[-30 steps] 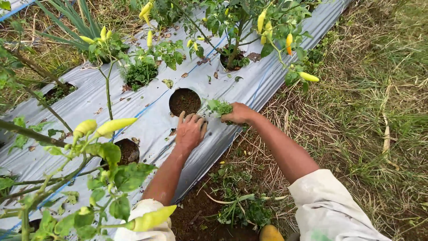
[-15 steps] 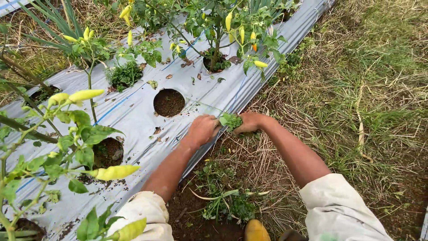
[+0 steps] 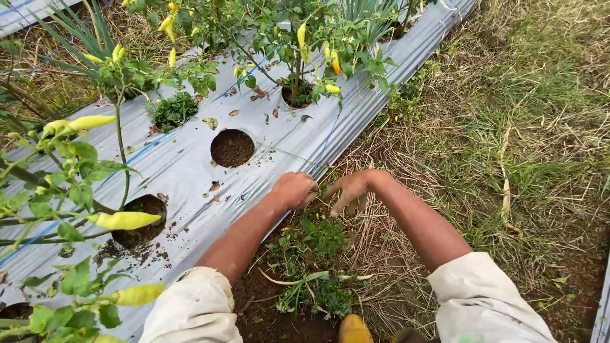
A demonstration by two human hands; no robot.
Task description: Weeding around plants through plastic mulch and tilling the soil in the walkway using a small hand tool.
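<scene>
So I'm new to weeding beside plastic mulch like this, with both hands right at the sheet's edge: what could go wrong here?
Two likely risks. The left hand rests on the edge of the silver plastic mulch sheet, so a hard tug might tear or lift it. The right hand works in dry straw-like grass, where anything sharp would be hidden. Also, yellow chilli peppers hang close by the left arm and could get knocked.

I see my left hand and right hand close together at centre frame, on the edge of the silver plastic sheet, above low weeds. Pepper plants fill the top.
</scene>
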